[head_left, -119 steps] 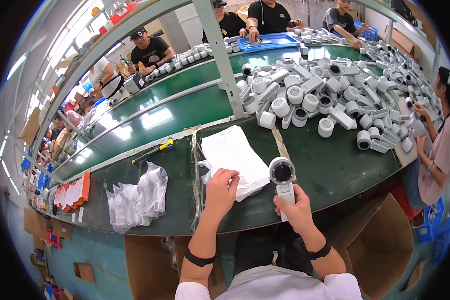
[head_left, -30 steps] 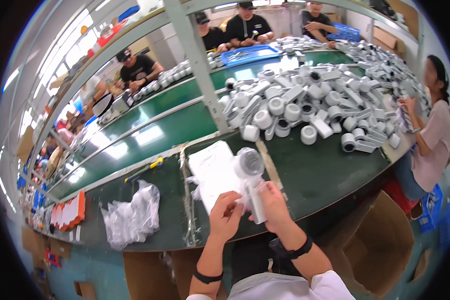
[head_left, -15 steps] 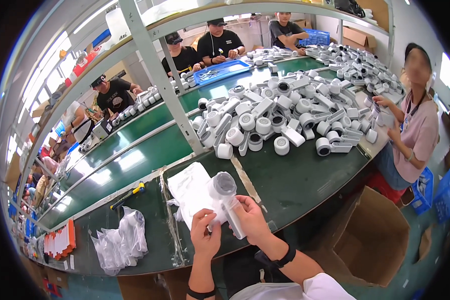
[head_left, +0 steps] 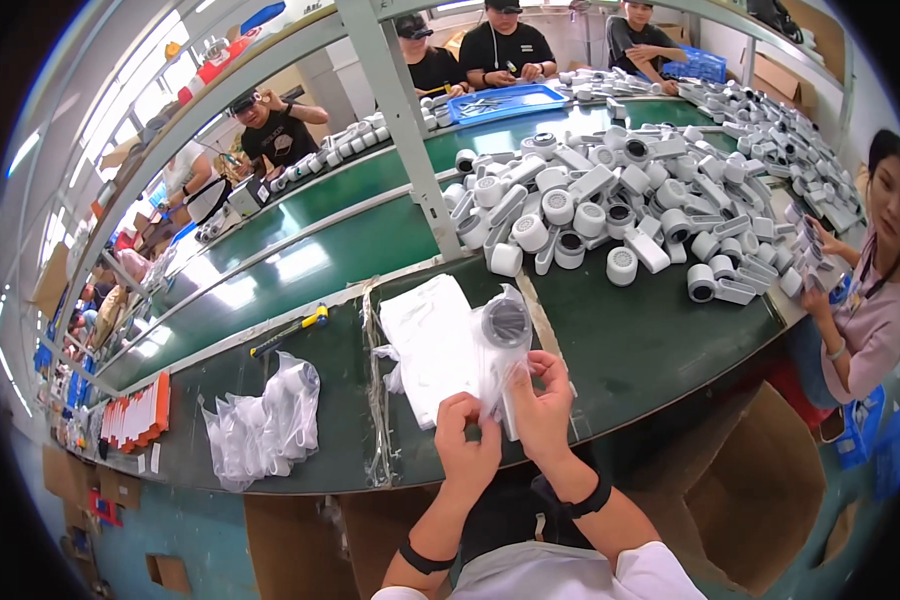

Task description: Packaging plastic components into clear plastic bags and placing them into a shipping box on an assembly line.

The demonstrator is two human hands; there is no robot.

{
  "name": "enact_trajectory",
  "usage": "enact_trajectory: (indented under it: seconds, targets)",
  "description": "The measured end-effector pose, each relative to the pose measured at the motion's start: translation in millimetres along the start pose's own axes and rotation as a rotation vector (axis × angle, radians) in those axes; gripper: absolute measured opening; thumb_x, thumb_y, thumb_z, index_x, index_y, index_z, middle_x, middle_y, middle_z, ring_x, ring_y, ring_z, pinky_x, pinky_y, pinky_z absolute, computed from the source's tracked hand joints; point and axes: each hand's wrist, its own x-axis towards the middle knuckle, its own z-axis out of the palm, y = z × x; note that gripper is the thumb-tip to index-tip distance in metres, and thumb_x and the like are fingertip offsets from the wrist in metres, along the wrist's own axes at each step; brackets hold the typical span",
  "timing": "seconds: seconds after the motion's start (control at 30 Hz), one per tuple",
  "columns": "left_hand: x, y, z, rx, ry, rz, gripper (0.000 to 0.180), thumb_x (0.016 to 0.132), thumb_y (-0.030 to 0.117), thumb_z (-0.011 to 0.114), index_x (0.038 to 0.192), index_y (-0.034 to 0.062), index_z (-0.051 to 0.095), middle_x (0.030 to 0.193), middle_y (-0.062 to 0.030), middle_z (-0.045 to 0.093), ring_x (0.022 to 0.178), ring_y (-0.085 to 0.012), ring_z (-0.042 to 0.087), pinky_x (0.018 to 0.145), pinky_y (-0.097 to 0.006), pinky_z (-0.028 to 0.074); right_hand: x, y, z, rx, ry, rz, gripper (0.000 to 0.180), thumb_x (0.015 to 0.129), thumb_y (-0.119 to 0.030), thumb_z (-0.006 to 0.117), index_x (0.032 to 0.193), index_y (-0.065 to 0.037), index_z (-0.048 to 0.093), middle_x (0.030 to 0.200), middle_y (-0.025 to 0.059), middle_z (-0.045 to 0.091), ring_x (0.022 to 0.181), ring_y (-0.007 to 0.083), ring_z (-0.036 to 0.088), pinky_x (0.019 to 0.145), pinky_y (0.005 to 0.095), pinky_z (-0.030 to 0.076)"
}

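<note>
A white hair dryer (head_left: 508,325) inside a clear plastic bag (head_left: 486,370) stands nearly upright before me, its round end facing up. My right hand (head_left: 542,412) is closed around its bagged handle. With fingers and thumb pressed together, my left hand (head_left: 468,448) pinches the bag's lower edge beside the handle. Just left of the dryer lies a stack of flat white plastic bags (head_left: 422,345) on the green table (head_left: 620,350). Farther left rests a row of bagged hair dryers (head_left: 265,425).
A big pile of unbagged hair dryers (head_left: 590,205) covers the far right. A yellow-and-black tool (head_left: 292,330) and orange-white cartons (head_left: 136,412) lie left. A metal post (head_left: 405,130) rises ahead. An open cardboard box (head_left: 750,490) stands right, near a co-worker (head_left: 865,300).
The dryer has swung from a tilt to nearly upright, and my left hand has slid to the bag's lower edge. My head view has shifted, moving the scene rightward and up.
</note>
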Motion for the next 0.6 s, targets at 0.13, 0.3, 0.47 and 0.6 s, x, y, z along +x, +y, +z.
enact_trajectory:
  seconds: [0.13, 0.3, 0.47, 0.6]
  targets:
    - [-3, 10, -9, 0.03, -0.008, 0.055, 0.024, 0.073, -0.011, 0.059, 0.094, 0.0006, 0.055, 0.099, -0.0082, 0.056, 0.079, -0.0141, 0.056, 0.067, -0.024, 0.046, 0, -8, -2, -0.015, -0.032, 0.093, 0.025, 0.092, -0.013, 0.065, 0.112, 0.0, 0.055, 0.1, 0.0041, 0.058, 0.085, 0.008, 0.057, 0.073, 0.0223, 0.048]
    - [8, 12, -28, -0.428, -0.123, -0.256, 0.027, 0.079, -0.008, 0.052, 0.103, 0.0042, 0.052, 0.113, -0.0078, 0.053, 0.1, -0.0169, 0.055, 0.077, -0.031, 0.05, 0, -4, -3, 0.033, -0.073, 0.054, 0.023, 0.095, -0.012, 0.061, 0.113, 0.0, 0.055, 0.1, 0.0048, 0.059, 0.086, 0.0081, 0.057, 0.072, 0.0225, 0.048]
    - [8, 8, -22, -1.024, -0.267, -0.886, 0.059, 0.1, 0.016, 0.051, 0.15, 0.0127, 0.02, 0.138, -0.0099, 0.046, 0.118, -0.0193, 0.054, 0.089, -0.036, 0.053, -15, 0, 12, -0.045, -0.131, -0.013, 0.022, 0.097, -0.013, 0.055, 0.115, 0.001, 0.054, 0.099, 0.0069, 0.06, 0.083, 0.0098, 0.058, 0.07, 0.0247, 0.049]
    - [6, 10, -24, -0.775, -0.274, -0.837, 0.058, 0.1, 0.015, 0.049, 0.15, 0.0152, 0.021, 0.137, -0.0083, 0.048, 0.118, -0.0222, 0.056, 0.089, -0.037, 0.054, -14, -9, 12, -0.372, -0.159, -0.168, 0.019, 0.095, -0.011, 0.056, 0.108, 0.0, 0.063, 0.089, 0.011, 0.065, 0.073, 0.0186, 0.061, 0.067, 0.0286, 0.05]
